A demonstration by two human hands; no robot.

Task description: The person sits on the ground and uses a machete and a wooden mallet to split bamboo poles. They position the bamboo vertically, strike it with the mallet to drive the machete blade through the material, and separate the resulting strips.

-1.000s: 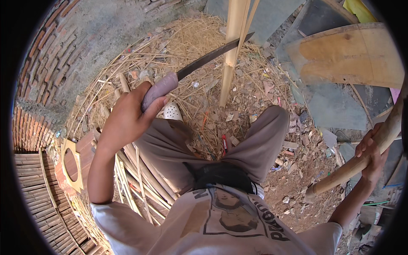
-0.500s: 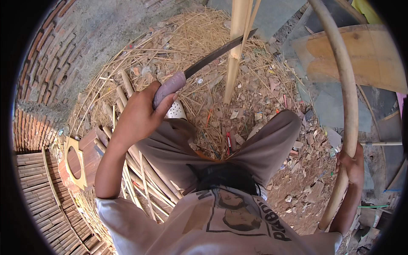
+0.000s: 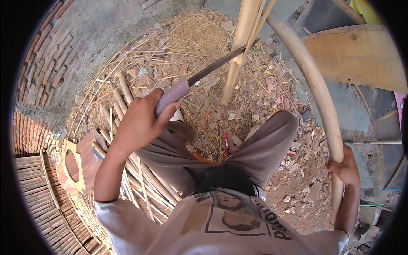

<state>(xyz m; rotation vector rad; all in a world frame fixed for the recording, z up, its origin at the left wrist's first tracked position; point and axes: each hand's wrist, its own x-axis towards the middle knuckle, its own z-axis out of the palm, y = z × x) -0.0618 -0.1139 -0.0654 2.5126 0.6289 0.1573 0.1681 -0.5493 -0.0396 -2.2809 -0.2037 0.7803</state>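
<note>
My left hand (image 3: 140, 120) is wrapped round the purple-grey handle of a machete (image 3: 217, 65). Its dark blade slants up to the right, and the tip end sits at the split in an upright pale bamboo pole (image 3: 243, 34). Thin strips part from that pole on its right side. On the right, my right hand (image 3: 345, 168) grips a long pale wooden pole (image 3: 316, 87) near its lower end. The pole's far end reaches up beside the split bamboo, close to the blade tip; whether they touch I cannot tell.
Cut poles (image 3: 148, 176) lie left of my legs, near a board with a round hole (image 3: 73, 165). Straw and rubble (image 3: 204, 34) cover the ground ahead. A brick wall (image 3: 51, 63) stands left; flat sheets (image 3: 357, 55) lie at the right. A bamboo slat surface (image 3: 42, 187) is lower left.
The wooden pole's far end has swung left toward the split bamboo, and my right hand has shifted slightly down and left. The machete has dropped a little along the bamboo.
</note>
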